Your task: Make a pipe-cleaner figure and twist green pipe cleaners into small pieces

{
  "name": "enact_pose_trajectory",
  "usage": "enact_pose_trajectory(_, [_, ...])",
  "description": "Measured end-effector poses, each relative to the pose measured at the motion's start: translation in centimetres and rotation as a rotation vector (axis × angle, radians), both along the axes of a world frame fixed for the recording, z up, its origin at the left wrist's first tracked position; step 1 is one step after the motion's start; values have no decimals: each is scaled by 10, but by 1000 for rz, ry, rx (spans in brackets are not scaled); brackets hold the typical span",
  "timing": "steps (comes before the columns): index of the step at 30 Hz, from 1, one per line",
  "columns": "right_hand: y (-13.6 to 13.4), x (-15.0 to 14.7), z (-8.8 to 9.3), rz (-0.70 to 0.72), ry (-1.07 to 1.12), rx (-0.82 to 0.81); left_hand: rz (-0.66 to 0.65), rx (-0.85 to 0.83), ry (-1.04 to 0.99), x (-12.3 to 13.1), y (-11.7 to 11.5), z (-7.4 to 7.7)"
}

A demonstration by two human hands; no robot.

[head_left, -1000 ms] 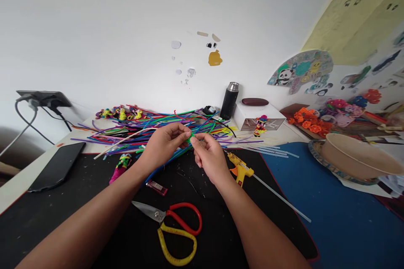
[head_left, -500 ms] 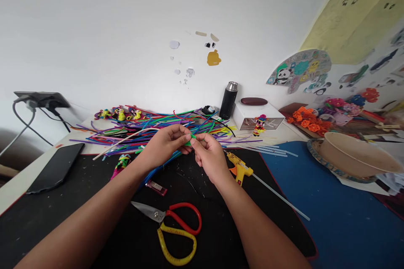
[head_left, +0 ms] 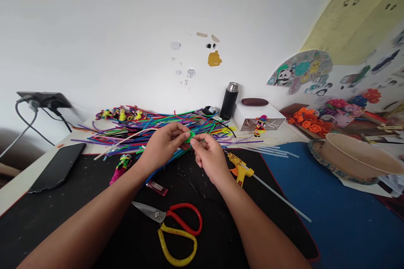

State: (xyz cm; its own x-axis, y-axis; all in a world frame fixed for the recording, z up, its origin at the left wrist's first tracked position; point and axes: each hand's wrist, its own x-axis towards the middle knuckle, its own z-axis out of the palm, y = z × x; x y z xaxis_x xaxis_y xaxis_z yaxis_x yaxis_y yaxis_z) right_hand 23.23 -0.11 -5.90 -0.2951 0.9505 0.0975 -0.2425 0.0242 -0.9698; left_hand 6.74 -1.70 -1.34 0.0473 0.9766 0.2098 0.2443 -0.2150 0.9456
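Note:
Between my fingertips is a small coiled piece of green pipe cleaner [head_left: 190, 136], partly covered by the thumbs. My left hand [head_left: 167, 143] pinches it from the left, fingers curled. From the other side my right hand [head_left: 207, 154] grips its edge between thumb and forefinger. Both hands are held above the dark mat [head_left: 221, 227]. Behind them spreads a pile of coloured pipe cleaners [head_left: 135, 130]. Below lie scissors with red and yellow handles [head_left: 170, 227] and a small dark-red case [head_left: 157, 188]. A doll of pink and green pipe cleaner [head_left: 120, 168] lies beside my left forearm.
A yellow glue gun [head_left: 241, 170] with a long glue stick lies right of my right hand. Farther off stand a black thermos [head_left: 229, 101] and a white box [head_left: 246, 119]. A phone [head_left: 57, 168] lies left; a beige bowl [head_left: 356, 155] stands right on a blue mat.
The green pipe cleaner piece has turned between my fingers, and more of its face shows. My hands stay almost where they were; the whole view has shifted slightly.

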Motion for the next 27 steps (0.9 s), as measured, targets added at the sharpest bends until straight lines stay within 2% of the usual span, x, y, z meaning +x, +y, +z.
enact_pose_trajectory(8, [0,0,1,-9,22,-34,-29,-87,-80,-1,1,2])
enact_pose_trajectory(14, [-1,1,5,-11,61,-80,-19,-112,-25,-14,7,2])
enact_pose_trajectory(18, [-1,2,7,-18,100,-112,-86,-146,251,-20,11,-6])
enact_pose_trajectory(23, [-1,2,8,-11,115,-135,-255,-170,553,-9,12,-23])
enact_pose_trajectory(27, [-2,2,8,-4,111,-145,-221,-178,753,2,9,-34])
